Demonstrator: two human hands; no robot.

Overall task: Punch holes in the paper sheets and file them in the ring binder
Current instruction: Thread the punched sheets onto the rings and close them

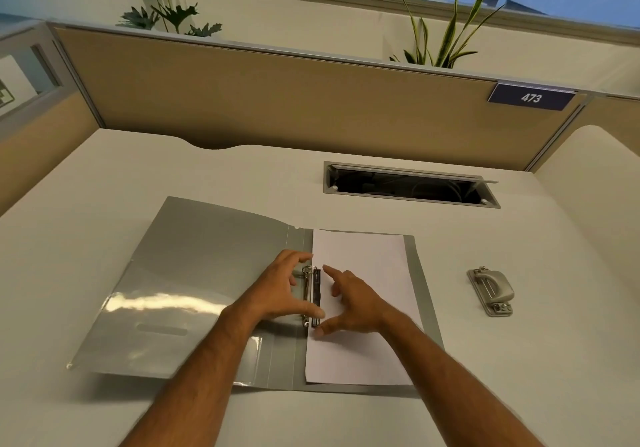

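A grey ring binder [180,273] lies open on the desk. White paper sheets [367,259] lie on its right half, their left edge at the metal ring mechanism [310,294]. My left hand [280,290] spans the mechanism from the left, thumb at its near end and fingers at its far ring. My right hand [349,303] rests on the paper just right of the mechanism, index finger and thumb spread and touching the sheet's edge. A grey hole punch [491,290] stands on the desk to the right, apart from both hands.
A white desk [104,176] carries everything. A recessed cable tray [408,185] with an open lid sits behind the binder. A tan partition [277,100] with a "473" sign [531,97] closes the back, and plants stand beyond it.
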